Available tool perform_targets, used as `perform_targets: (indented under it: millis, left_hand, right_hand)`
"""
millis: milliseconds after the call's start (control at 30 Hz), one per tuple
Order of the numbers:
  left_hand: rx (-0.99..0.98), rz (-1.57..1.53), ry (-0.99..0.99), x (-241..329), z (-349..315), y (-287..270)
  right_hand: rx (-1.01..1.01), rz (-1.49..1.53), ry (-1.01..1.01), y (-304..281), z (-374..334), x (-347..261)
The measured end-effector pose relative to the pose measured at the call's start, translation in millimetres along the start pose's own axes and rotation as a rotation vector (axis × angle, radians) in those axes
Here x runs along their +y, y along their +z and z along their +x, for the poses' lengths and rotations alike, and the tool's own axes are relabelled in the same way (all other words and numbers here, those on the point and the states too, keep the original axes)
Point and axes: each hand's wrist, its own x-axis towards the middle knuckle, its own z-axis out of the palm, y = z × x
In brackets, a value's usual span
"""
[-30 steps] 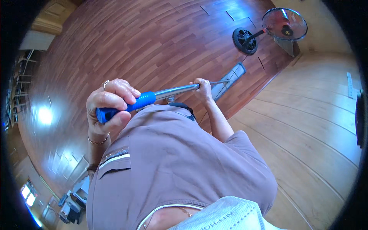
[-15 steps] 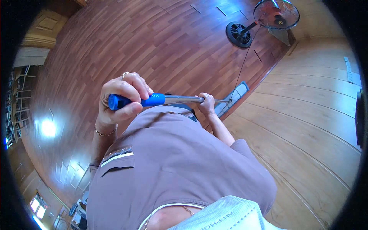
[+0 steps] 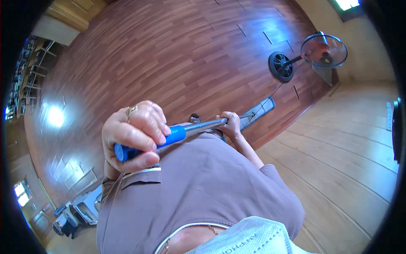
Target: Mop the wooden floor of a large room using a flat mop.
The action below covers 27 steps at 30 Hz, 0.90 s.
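Currently, a flat mop (image 3: 205, 125) runs from near left to far right, held in both hands, its head on the floor (image 3: 169, 63) close to the foot of the right-hand wall (image 3: 338, 152).

Left hand (image 3: 137, 136): fingers curled over the grip (image 3: 176, 134), thumb below; the round end of the grip shows between them. A gold-coloured ring (image 3: 132, 110) sits on one finger. Right hand (image 3: 230, 123): closed around the pole, farther down toward the mop head.

Materials: grip is bright blue, smooth and cylindrical, plastic-looking, with a darker blue end. Pole is slim, straight, silvery metal with a glossy highlight along it. Pad (image 3: 263, 108) is a long, narrow rectangle, pale grey-blue with a darker border, fabric-like; thin dark lines cross it, exact form too small to tell.

Floor: reddish-brown, wood-look strips in staggered tones, glossy, with bright reflections at left and far right. Wall: pale yellowish wood-look panels, satin sheen, parted by thin grooves.

Far right, beyond the pad, stands a fan (image 3: 325, 51): round wire cage, reddish inside, black spoked disc base. Shirt (image 3: 211, 182): matte mauve-brown cloth, softly creased. Mask (image 3: 249, 237), nearest: white, finely textured, dotted seam.
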Motion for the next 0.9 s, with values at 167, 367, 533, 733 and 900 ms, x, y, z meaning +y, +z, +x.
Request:
perform_targets:
  millis: [167, 367, 533, 733, 900]
  left_hand:
    - [-0.008, 0.256, 0.023, 43.6, -11.3, 3.7]
    - [0.076, 0.473, 0.047, 87.0, -27.3, 24.5]
    - [0.104, 0.587, 0.115, 110.0, -41.4, 35.3]
    - [0.243, 0.796, 0.179, 150.0, -71.3, 67.6]
    - [0.346, 0.916, 0.245, 168.8, -92.7, 89.6]
  right_hand:
    - [-0.096, 0.07, -0.16, 8.9, 28.5, -21.4]
    - [-0.286, 0.149, -0.36, 26.9, 60.7, -56.0]
    - [-0.475, 0.23, -0.474, 56.0, 69.3, -87.3]
    - [-0.767, 0.303, -0.701, 107.5, 55.3, -136.0]
    - [-0.948, 0.407, -0.844, 158.6, 23.3, -169.4]
